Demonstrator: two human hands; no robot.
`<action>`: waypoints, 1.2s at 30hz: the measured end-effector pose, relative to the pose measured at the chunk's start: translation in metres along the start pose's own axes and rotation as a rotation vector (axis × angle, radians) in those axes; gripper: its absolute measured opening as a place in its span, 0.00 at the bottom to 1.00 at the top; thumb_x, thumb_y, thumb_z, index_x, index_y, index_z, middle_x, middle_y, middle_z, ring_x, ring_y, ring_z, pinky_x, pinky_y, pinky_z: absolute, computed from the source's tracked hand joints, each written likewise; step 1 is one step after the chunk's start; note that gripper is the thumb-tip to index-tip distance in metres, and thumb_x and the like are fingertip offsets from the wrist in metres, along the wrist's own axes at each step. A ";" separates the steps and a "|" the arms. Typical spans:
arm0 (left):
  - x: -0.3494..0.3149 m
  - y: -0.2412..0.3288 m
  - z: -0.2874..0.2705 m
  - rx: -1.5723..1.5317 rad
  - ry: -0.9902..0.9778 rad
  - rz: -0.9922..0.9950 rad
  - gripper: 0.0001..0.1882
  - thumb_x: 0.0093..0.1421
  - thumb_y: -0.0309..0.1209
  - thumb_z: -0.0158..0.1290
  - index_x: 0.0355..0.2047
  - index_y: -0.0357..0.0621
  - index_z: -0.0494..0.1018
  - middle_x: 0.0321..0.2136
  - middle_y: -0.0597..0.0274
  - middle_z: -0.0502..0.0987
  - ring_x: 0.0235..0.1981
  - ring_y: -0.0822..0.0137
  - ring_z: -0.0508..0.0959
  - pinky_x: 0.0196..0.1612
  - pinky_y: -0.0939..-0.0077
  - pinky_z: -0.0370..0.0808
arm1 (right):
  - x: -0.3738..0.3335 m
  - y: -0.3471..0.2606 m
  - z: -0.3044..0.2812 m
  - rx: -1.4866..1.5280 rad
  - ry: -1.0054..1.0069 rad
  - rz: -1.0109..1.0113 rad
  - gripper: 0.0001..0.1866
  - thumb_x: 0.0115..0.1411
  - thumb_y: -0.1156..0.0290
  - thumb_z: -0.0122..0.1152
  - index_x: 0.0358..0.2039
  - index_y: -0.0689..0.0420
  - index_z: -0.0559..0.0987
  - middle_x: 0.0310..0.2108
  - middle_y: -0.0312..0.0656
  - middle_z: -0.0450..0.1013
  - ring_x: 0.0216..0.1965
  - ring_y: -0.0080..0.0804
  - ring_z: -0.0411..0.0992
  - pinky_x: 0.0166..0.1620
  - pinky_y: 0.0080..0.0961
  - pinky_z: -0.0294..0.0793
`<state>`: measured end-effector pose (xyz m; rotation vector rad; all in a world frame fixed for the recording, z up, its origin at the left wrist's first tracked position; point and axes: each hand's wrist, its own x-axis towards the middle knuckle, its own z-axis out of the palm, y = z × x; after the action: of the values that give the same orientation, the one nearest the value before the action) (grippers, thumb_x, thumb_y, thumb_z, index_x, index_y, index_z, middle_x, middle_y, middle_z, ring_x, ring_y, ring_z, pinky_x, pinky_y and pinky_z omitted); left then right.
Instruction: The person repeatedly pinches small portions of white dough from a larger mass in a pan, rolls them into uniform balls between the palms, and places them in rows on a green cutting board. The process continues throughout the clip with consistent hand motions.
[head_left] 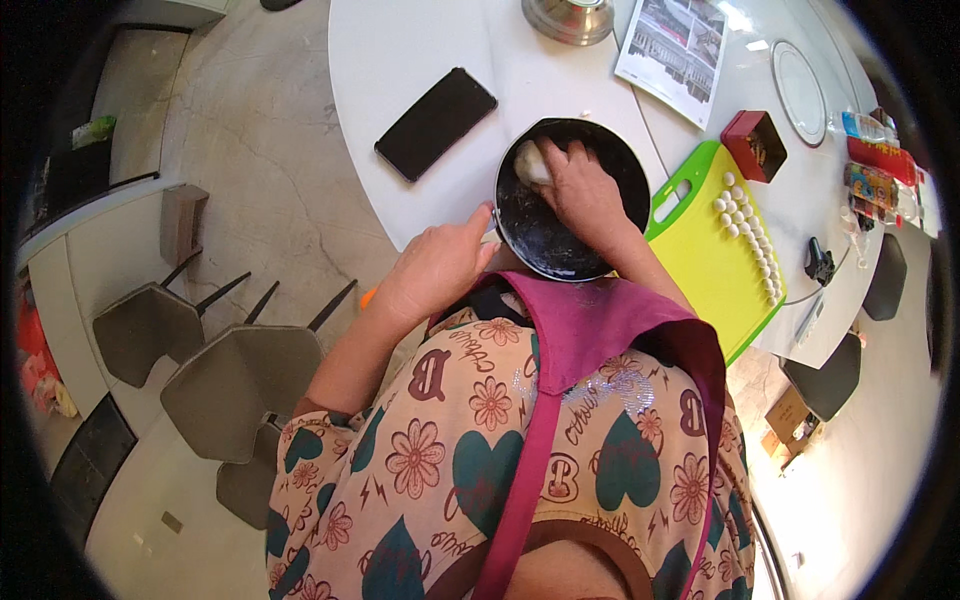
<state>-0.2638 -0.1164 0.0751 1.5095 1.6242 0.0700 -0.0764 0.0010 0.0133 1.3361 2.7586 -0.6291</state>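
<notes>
A black round pan (540, 235) dusted with flour sits at the near edge of the white table (420, 40). My right hand (580, 190) is inside the pan, fingers pressed down on a lump of white dough (531, 162). Against the pan's left rim rests my left hand (440, 262), gripping and steadying it.
A black phone (436, 123) lies on the table left of the pan. To the right is a yellow-green cutting board (715, 265) with several small white dough balls (745, 228), a red box (755, 145), a printed sheet (673, 45), a metal base (568, 18). Grey chairs (235, 375) stand lower left.
</notes>
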 end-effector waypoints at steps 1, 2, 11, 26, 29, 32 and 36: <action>-0.001 0.003 -0.001 0.010 -0.012 -0.015 0.25 0.64 0.38 0.48 0.58 0.41 0.59 0.26 0.36 0.76 0.32 0.36 0.76 0.35 0.45 0.72 | 0.001 0.005 -0.003 0.076 -0.021 0.014 0.29 0.54 0.62 0.63 0.56 0.54 0.68 0.40 0.50 0.70 0.45 0.52 0.71 0.41 0.42 0.75; -0.002 0.004 0.000 0.015 -0.017 -0.019 0.25 0.64 0.38 0.48 0.58 0.41 0.60 0.26 0.36 0.76 0.32 0.36 0.76 0.35 0.45 0.72 | 0.000 0.009 -0.006 0.146 -0.061 0.047 0.29 0.54 0.62 0.63 0.56 0.54 0.68 0.41 0.51 0.70 0.45 0.53 0.70 0.42 0.43 0.75; 0.000 -0.003 0.008 0.023 -0.017 0.011 0.22 0.64 0.38 0.47 0.53 0.40 0.62 0.27 0.37 0.76 0.32 0.36 0.77 0.35 0.43 0.72 | -0.024 -0.001 -0.004 -0.219 0.136 -0.164 0.26 0.53 0.67 0.59 0.55 0.50 0.69 0.37 0.44 0.68 0.38 0.41 0.70 0.35 0.33 0.74; 0.023 0.047 -0.017 -0.639 0.301 0.388 0.32 0.57 0.39 0.61 0.57 0.39 0.64 0.47 0.53 0.71 0.46 0.60 0.75 0.44 0.70 0.75 | -0.050 -0.021 -0.106 0.112 0.054 -0.285 0.30 0.52 0.68 0.63 0.57 0.51 0.68 0.42 0.44 0.70 0.44 0.46 0.70 0.43 0.37 0.74; 0.034 0.056 -0.016 -1.018 -0.025 0.227 0.31 0.55 0.35 0.63 0.57 0.42 0.65 0.50 0.58 0.73 0.50 0.67 0.73 0.50 0.68 0.75 | -0.055 -0.026 -0.113 0.181 0.069 -0.257 0.37 0.49 0.65 0.67 0.60 0.52 0.66 0.48 0.44 0.69 0.47 0.45 0.70 0.47 0.36 0.73; 0.040 0.047 -0.002 -1.247 -0.089 0.098 0.29 0.54 0.28 0.63 0.56 0.41 0.66 0.47 0.57 0.74 0.47 0.66 0.76 0.49 0.72 0.76 | -0.064 -0.009 -0.124 0.468 0.166 -0.195 0.42 0.46 0.62 0.70 0.62 0.54 0.64 0.53 0.47 0.67 0.52 0.47 0.68 0.54 0.35 0.70; 0.042 0.043 0.007 -1.356 -0.040 0.053 0.27 0.54 0.24 0.62 0.53 0.39 0.67 0.46 0.56 0.74 0.46 0.65 0.77 0.48 0.72 0.78 | -0.070 0.008 -0.100 0.896 0.248 0.145 0.32 0.58 0.60 0.60 0.62 0.56 0.64 0.54 0.49 0.67 0.55 0.40 0.67 0.57 0.31 0.65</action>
<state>-0.2202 -0.0736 0.0730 0.4644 1.0294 0.9490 -0.0097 -0.0111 0.1156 1.7971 2.5663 -1.9470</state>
